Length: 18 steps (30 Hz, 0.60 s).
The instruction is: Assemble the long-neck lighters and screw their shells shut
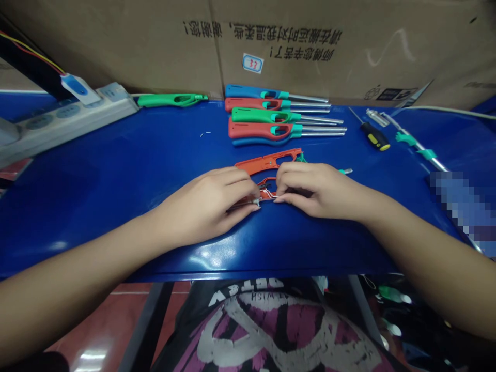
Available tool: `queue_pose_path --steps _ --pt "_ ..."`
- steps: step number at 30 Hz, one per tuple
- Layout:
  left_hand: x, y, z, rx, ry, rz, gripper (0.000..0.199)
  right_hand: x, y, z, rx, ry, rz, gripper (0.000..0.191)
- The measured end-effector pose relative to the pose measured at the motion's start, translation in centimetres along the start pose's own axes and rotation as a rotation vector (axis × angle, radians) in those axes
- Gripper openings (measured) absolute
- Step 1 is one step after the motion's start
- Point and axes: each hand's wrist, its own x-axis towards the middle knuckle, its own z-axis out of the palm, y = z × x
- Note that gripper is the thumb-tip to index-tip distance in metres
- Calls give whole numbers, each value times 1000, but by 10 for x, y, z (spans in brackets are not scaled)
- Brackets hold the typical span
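Note:
An orange lighter shell half (266,195) lies near the table's front edge, its inner side up, with thin white wire and a dark part showing in it. My left hand (217,199) is closed round its left end, thumb and forefinger at a small pale part. From the right, my right hand (315,188) is closed in a pinch, its fingertips at the end of the white wire (270,192). Its palm hides the shell's right end. Just behind both hands rests a second orange shell half (258,164), partly covered by my fingers.
Several long-nosed lighters (263,129) lie in a stack at the back. A green lighter body (166,100) is beside a power strip (65,121). At right are a screwdriver (374,135) and a metal tube (437,163) with green pieces. A cardboard box (155,46) stands behind.

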Motion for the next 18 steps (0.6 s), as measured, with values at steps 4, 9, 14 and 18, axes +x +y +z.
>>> queue_pose_path --steps 4,9,14,18 --pt "-3 0 -12 -63 -63 -72 11 1 3 0 3 -1 9 13" --pt "-6 -4 -18 -77 -151 -68 13 0 7 -6 22 17 2 12" --pt "-3 -4 -3 -16 -96 -7 27 -2 3 -15 7 -4 -1 17" --pt "1 -6 6 13 36 0 23 -6 1 -24 17 0 38 22"
